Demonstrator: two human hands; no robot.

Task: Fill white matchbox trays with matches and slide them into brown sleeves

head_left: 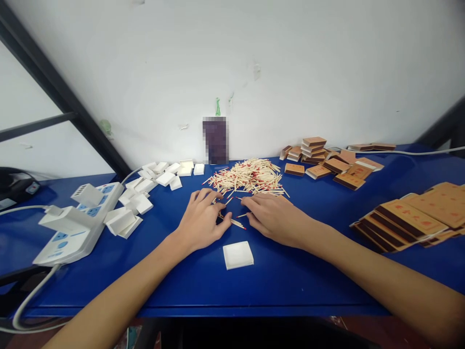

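A pile of red-tipped matchsticks [249,177] lies on the blue table [290,276] near the wall. My left hand [203,218] rests at the pile's near edge, fingers curled, thumb pinching a few loose matches [236,223] against the table. My right hand [274,215] lies beside it, palm down, fingertips pressed together on loose matches. A white empty matchbox tray [238,255] sits just in front of both hands.
Several white trays [145,191] are scattered at the left beside a white power strip [78,220] with a plug and cables. Orange matchbox sleeves [323,160] are heaped at the back right, and flat sleeves [414,218] are fanned at the right edge.
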